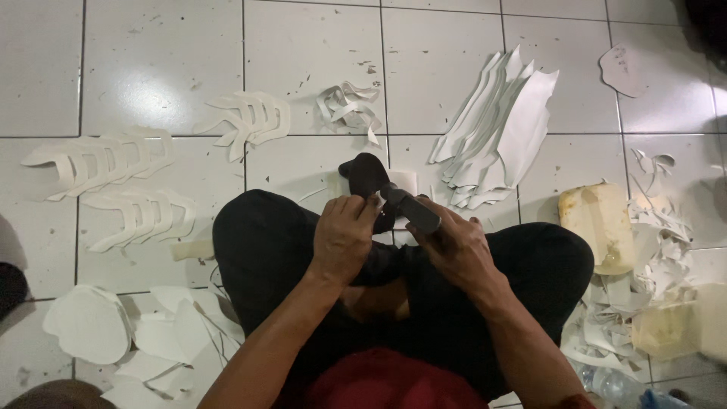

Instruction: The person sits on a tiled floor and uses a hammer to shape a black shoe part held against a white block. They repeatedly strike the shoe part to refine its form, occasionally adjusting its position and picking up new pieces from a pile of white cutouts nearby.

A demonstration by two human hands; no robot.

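Observation:
I sit cross-legged on a white tiled floor in black trousers. My left hand (342, 236) pinches a small dark piece (366, 176) of material held above my knees. My right hand (453, 246) grips a dark-handled tool (411, 207) whose tip meets that dark piece between the two hands. The tool's working end is hidden behind the piece and my fingers, so I cannot tell its kind.
Fanned stacks of white cut shapes (102, 159) lie left and ahead (250, 120), a tall pile of white sheets (500, 129) ahead right. White offcuts (144, 333) lie by my left knee. A yellowish block (602, 223) and scraps (651, 288) sit right.

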